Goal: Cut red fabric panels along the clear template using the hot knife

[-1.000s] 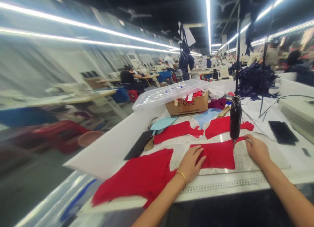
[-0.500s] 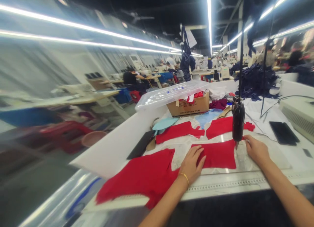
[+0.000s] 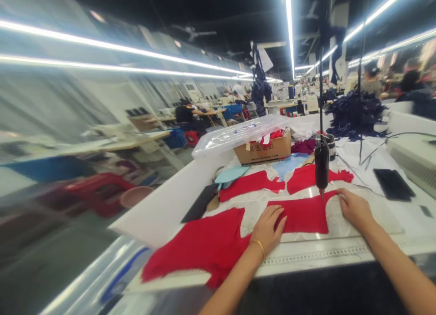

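A red fabric piece (image 3: pixel 303 215) lies flat on the white worktop, its upper right end drawn out to a narrow strip. My left hand (image 3: pixel 267 224), with a yellow bracelet at the wrist, rests palm down on its left part, fingers stretched out. Between thumb and fingers, my right hand (image 3: pixel 354 208) pinches the strip's tip. A black cylindrical tool (image 3: pixel 322 165) with a pointed metal tip hangs on a cord just left of my right hand, its tip in front of the fabric's upper edge. Another, larger red fabric piece (image 3: pixel 197 242) spreads left of my left hand, partly over the table edge.
Two more red pieces (image 3: pixel 252 184) lie farther back. Behind them stand a cardboard box (image 3: pixel 264 149) of scraps and a clear plastic lid (image 3: pixel 238 134). A black phone (image 3: pixel 393 184) lies at right, beside a beige machine (image 3: pixel 415 156). Dark fabric (image 3: pixel 357 113) is heaped behind.
The hanging black tool has swung left and slightly up, away from my right hand. Both hands keep their places on the red fabric. The view has shifted a little.
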The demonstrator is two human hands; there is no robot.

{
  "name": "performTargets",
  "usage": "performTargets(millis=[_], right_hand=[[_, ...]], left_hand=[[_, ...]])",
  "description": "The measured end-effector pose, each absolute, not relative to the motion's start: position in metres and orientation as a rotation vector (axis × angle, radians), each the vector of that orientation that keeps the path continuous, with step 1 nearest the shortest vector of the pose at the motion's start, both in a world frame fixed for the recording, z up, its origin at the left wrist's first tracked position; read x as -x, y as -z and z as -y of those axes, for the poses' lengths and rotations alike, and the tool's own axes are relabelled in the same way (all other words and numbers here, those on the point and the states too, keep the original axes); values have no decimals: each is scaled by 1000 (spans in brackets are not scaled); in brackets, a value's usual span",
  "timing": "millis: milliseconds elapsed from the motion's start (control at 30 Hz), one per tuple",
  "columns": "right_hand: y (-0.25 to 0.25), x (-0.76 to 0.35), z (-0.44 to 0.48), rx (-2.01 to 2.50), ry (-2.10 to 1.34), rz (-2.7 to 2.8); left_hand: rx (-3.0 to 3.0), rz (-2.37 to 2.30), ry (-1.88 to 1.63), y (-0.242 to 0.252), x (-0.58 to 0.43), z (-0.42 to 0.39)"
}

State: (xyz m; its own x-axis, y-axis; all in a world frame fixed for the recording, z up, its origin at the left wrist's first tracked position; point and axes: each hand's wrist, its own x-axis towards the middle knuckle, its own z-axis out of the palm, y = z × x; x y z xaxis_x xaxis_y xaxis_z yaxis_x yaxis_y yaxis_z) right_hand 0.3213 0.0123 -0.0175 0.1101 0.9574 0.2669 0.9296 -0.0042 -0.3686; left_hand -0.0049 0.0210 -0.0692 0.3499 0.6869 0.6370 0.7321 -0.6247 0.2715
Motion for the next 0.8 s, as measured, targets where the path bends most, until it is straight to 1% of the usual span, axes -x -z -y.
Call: performTargets(millis=[200,567,800], right_hand=[[13,-318,-13,2069,-150,1835],[16,-313,-18,2112,-156,1852],[16,-318,-12,2040,-110,1789]], left_hand=[[2542,1305,1137,67,5,-20],[2585,1297,1106,64,5,-20],[2660,1331,956,54,12,-22]])
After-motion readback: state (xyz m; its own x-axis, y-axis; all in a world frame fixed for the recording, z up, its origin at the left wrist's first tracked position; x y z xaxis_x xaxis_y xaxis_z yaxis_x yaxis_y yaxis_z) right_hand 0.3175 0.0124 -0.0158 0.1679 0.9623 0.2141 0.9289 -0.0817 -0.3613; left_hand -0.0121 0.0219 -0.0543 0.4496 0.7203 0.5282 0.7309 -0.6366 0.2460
